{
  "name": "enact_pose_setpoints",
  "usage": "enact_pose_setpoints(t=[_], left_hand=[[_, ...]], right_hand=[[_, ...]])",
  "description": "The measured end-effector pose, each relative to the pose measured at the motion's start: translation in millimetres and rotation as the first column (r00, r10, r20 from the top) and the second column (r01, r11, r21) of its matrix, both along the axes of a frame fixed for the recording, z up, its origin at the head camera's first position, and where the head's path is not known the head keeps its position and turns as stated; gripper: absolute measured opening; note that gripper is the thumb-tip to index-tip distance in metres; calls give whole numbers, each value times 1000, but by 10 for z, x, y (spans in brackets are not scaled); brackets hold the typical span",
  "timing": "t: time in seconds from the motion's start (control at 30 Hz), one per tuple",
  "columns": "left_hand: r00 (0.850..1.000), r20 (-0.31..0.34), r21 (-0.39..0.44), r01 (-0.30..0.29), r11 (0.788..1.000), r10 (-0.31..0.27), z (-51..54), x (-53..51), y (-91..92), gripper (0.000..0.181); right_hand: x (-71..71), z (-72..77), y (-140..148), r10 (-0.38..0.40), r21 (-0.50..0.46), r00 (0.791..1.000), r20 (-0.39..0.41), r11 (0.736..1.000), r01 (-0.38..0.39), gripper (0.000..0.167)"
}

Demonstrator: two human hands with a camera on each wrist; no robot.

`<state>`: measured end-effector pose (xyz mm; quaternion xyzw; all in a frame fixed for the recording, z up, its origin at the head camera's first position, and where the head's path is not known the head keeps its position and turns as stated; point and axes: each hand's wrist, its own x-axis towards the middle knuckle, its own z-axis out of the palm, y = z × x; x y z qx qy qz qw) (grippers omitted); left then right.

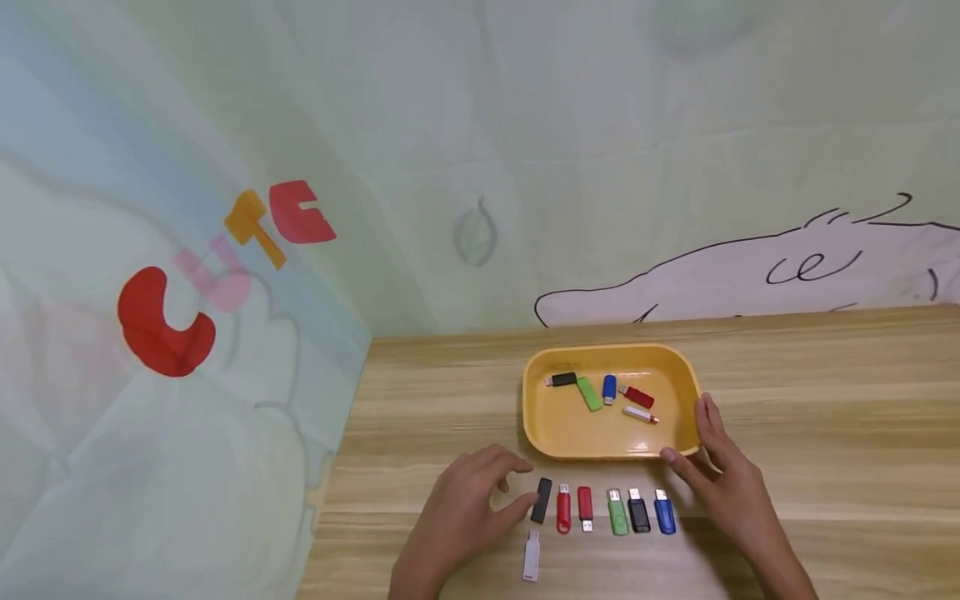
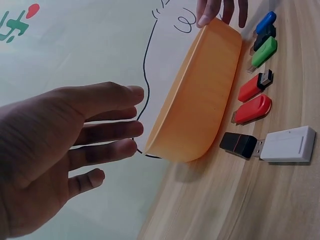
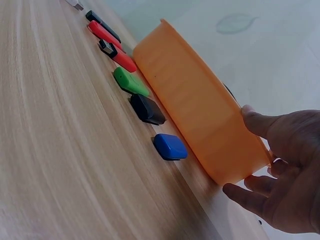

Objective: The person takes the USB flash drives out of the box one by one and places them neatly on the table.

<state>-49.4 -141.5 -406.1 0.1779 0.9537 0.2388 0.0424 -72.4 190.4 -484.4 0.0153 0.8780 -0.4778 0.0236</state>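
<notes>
Gripping a yellow, round-cornered plastic tray (image 1: 573, 433) with the right hand (image 1: 727, 483); hovering with the empty, relaxed left hand (image 1: 467, 510) near a slim black USB stick (image 1: 542, 498).

Bin (image 1: 558, 437), yellow, five small items (image 1: 609, 390) inside; right hand (image 1: 731, 482) gripping it. Six sticks (image 1: 585, 504), one row; white stick (image 1: 531, 558) below; left hand (image 1: 471, 508) at left end.

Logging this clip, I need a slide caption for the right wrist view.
The right hand holds one end of the bin, alongside a row of USB sticks on the table.
</notes>
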Motion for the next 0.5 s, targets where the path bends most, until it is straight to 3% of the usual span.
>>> enact_pose_setpoints(t=[0.5], left_hand=[[996, -92, -33, -25, 999, 22, 68, -170, 134, 32]], right_hand=[[6, 7, 12, 1, -15, 1000, -12, 1000, -1, 89]])
